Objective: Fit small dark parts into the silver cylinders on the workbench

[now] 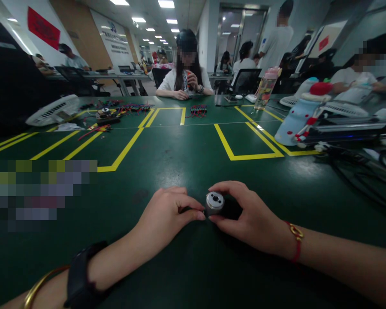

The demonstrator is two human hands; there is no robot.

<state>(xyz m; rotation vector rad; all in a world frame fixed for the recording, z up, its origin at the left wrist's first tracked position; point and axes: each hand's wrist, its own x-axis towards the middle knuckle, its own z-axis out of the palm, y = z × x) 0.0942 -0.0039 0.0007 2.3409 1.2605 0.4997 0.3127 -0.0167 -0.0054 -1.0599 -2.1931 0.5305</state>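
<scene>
Fingers [193, 213] of both hands close on a small metal cylinder [215, 201] that stands low on the green worktop [193, 266], close to the person's body. The left hand [162, 216] comes in from the side with thumb and forefinger drawn together to a point at the cylinder's flank — a grip that looks suited to steadying or turning a small part. The right hand [249, 216] curls round the far and right side, forefinger arched over the top edge and thumb beneath, so the pale end face with its dark central hole stays turned up toward the camera. A dark part sits behind the cylinder inside the right palm; what it is cannot be told. A black watch [82, 274] and a gold bangle [40, 285] ride the left wrist, a red cord bracelet [296, 242] the right.

Beyond the hands, yellow tape lines [125, 150] mark out bays. Farther left lie bundles of coloured wires [135, 107] and a white fan [53, 110]; to the right, a pale blue bottle [297, 116] and black cables [357, 165]. Across the worktop a seated person [185, 77] holds something up near the chest — others sit behind.
</scene>
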